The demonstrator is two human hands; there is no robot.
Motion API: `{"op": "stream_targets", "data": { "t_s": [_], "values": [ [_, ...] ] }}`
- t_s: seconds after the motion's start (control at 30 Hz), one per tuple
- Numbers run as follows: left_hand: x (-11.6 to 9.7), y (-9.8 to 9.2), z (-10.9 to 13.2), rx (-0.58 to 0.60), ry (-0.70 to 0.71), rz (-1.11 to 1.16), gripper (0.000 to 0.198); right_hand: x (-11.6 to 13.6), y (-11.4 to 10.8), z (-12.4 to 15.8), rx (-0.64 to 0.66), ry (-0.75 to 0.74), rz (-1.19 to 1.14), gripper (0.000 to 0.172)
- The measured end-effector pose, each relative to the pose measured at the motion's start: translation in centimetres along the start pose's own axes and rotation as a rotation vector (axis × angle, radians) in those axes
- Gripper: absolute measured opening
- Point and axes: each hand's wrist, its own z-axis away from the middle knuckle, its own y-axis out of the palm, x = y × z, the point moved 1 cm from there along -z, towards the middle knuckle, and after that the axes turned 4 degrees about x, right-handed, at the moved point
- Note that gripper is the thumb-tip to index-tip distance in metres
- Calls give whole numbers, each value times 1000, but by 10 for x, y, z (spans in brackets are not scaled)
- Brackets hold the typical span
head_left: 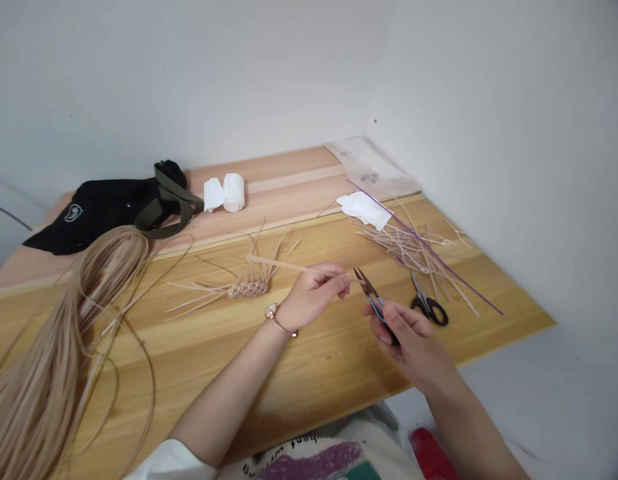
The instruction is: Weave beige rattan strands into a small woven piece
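Observation:
My left hand [313, 295] pinches one flat reed strip [289, 265], which points away to the left of my fingers. My right hand [405, 333] grips small blue-handled snips [371, 292], and their open blades sit at the strip's right end. Left of my hands, a small woven reed piece [249, 289] lies on the wooden table [199, 353] with its loose strips fanned out. Black-handled scissors [429, 309] lie just beyond my right hand. A rose-gold bracelet watch [273, 313] circles my left wrist.
A long bundle of pale reed strips [53, 360] spreads over the table's left side. Loose cut strips [403, 247], a purple rod [423, 245] and white tissue [363, 210] lie far right. A tissue roll [233, 192] and black cap [96, 212] lie behind; walls bound the back and right.

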Motion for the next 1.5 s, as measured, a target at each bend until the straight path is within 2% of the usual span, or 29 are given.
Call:
{"op": "stream_targets", "data": {
  "t_s": [0.4,0.73,1.27,1.4,1.5],
  "values": [
    [4,0,1,-1,4,-18,30,-1,-1,-1,-4,10,16,46],
    [7,0,2,2,-2,3,29,-2,0,0,6,23,-99,41],
    [13,3,-1,47,-12,61,30,-10,-7,-3,-112,18,-186,40],
    [14,7,-3,8,-6,132,31,-10,-11,-3,-206,-70,-162,40],
    [13,18,-1,-155,8,167,31,-10,-5,0,-235,-126,-202,39]
  ]
}}
